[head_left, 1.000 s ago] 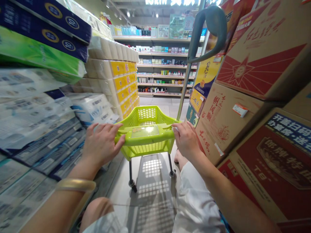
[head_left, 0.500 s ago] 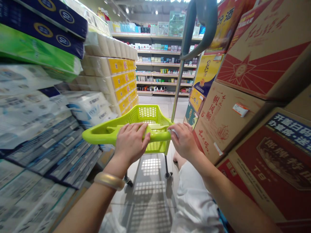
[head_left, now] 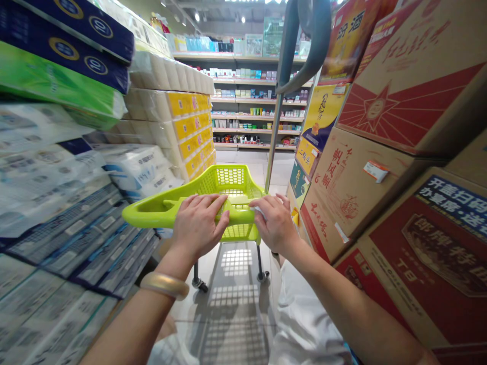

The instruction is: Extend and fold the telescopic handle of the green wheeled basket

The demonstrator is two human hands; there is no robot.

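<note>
A lime-green plastic shopping basket on wheels stands on the tiled floor in front of me, tilted slightly. My left hand is wrapped over its green handle bar, with a gold-coloured bangle on that wrist. Just to the right, my right hand grips the same bar, and a small white item shows under its fingers. A grey curved grip tops a metal pole rising beside the basket's right corner. The basket's rear wheels sit below my hands.
Stacked packs of toilet paper crowd the left of the narrow aisle. Printed cardboard cartons wall the right. Store shelves of small products stand ahead, past a tiled floor. White clothing covers my lap.
The basket has swung so its handle bar now reaches out to the left. My left hand has slid right along the bar, closer to my right hand. The view has drifted slightly forward.
</note>
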